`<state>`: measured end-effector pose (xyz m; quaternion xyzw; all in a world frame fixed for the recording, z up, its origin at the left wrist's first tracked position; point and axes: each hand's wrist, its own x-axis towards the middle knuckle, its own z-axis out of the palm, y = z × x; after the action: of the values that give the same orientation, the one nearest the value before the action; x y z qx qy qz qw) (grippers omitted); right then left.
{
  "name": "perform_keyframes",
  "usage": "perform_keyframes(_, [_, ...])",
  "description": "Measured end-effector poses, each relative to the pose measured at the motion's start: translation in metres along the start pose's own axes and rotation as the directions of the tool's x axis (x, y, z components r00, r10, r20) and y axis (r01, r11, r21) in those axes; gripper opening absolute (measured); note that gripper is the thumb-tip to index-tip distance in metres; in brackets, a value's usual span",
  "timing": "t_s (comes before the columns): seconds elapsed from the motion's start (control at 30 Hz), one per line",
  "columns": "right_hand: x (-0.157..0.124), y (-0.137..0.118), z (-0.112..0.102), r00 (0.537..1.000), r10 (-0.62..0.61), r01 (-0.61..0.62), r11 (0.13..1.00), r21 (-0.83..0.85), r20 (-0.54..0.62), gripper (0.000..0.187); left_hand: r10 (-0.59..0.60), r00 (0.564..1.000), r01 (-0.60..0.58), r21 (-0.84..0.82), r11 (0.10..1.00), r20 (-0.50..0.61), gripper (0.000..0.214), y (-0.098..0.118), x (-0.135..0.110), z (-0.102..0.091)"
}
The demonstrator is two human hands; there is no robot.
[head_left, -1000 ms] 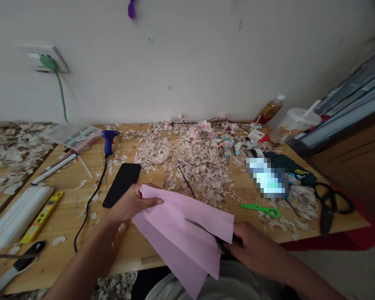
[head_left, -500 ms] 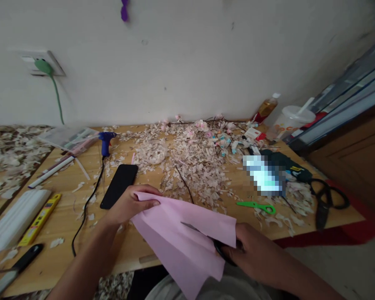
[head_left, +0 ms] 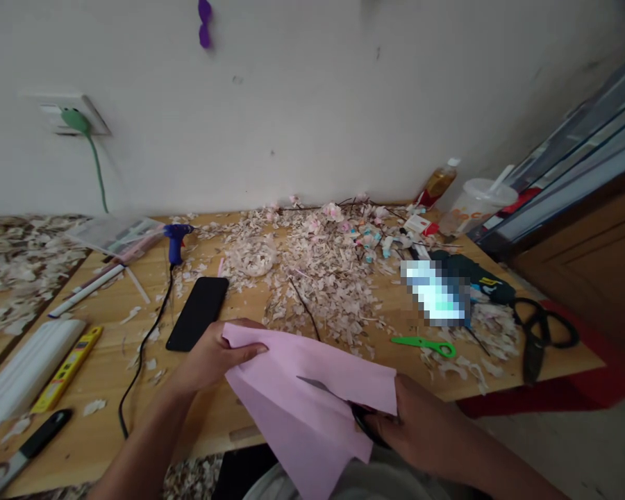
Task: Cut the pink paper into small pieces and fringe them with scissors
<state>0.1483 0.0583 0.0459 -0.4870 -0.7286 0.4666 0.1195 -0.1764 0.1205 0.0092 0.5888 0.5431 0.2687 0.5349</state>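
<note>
My left hand [head_left: 211,357] pinches the top left corner of a folded pink paper sheet [head_left: 302,410], thumb on top. My right hand [head_left: 409,430] grips black-handled scissors [head_left: 344,406], mostly hidden behind the sheet, with the blade tip showing across the pink paper. The sheet hangs over the near edge of the wooden table [head_left: 114,389], above my lap.
A black phone [head_left: 198,312] lies just beyond my left hand. Paper scraps [head_left: 323,278] cover the table's middle. Green scissors [head_left: 421,344] and large black scissors [head_left: 539,333] lie at right. A blue glue gun [head_left: 176,239], its cable, a yellow box [head_left: 67,368] and a knife [head_left: 31,444] sit at left.
The scissors blade has moved a little further left into the pink sheet. Both hands and the paper have dropped slightly lower in view.
</note>
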Motion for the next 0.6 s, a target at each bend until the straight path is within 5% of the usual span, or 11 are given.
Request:
perform_keyframes(0.27, [0.003,0.011,0.004,0.987,-0.157,0.158,0.986,-0.047,0.030,0.056,-0.022,1.000,0.022,-0.001,1.000,0.000,0.033,0.004,-0.003,0.004])
perform_keyframes(0.6, [0.005,0.015,0.008,0.994,-0.105,0.105,0.990,-0.094,-0.003,0.058,-0.040,0.998,0.042,0.036,0.998,-0.050,0.033,0.001,-0.005,0.001])
